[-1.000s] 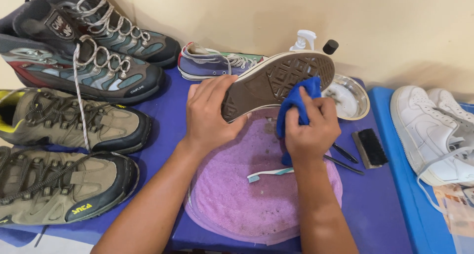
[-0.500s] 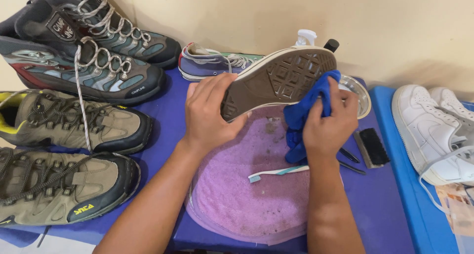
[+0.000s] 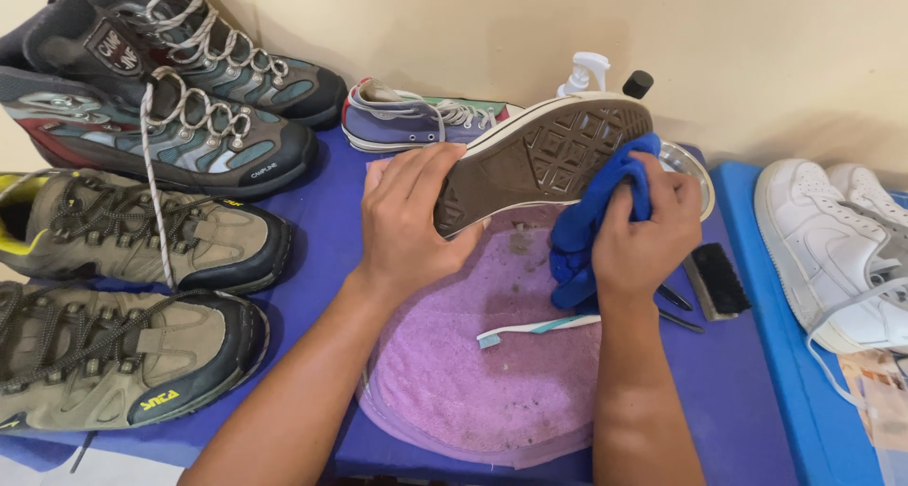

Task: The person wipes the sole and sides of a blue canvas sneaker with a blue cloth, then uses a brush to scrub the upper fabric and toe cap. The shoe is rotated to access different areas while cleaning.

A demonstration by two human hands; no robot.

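Note:
My left hand [image 3: 411, 216] grips the heel end of a canvas sneaker [image 3: 544, 155] turned on its side, its brown patterned sole facing me. A bunched blue cloth [image 3: 601, 212] is clutched in my right hand [image 3: 643, 235] and pressed against the sole's lower edge near the toe. Both hover over a soiled pink towel [image 3: 473, 373] on the blue table. A toothbrush [image 3: 534, 328] with a teal and white handle lies on the towel below my right hand.
Two tan hiking shoes [image 3: 113, 231] and two grey boots [image 3: 161, 98] line the left side. The matching sneaker [image 3: 416, 117], a white spray bottle [image 3: 582, 70], a black-capped bottle [image 3: 637, 83] and a metal bowl [image 3: 695, 169] stand behind. A black brush [image 3: 716, 280] and white sneakers [image 3: 832, 250] lie right.
My right hand has slid the blue cloth along the sole from its middle toward the toe end, to the right. The sneaker has tilted slightly upward.

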